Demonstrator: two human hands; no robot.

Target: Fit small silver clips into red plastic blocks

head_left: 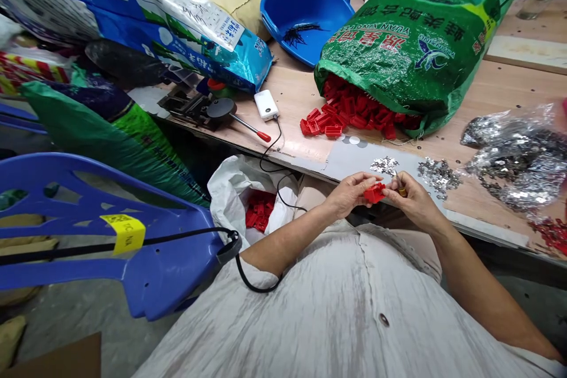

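My left hand (353, 195) pinches a small red plastic part (374, 193) at the table's front edge, above my lap. Against the other side of that part rest the fingertips of my right hand (411, 198). A small tool with a yellowish handle (402, 191) is also in my right hand; its working end cannot be made out. Just beyond my hands lie a pile of shiny small metal pieces (384, 165) and, to the right, a duller metal pile (438, 177). Red parts like the held one (333, 121) spill from a green woven sack (398, 53).
A white bag (228, 186) holding red parts hangs or stands left of my lap. On the table are a hand-lever device (221, 109), a white power bank (266, 105), a blue basin (305, 12) and a clear bag of metal pieces (522, 159). A blue chair (177, 271) stands left.
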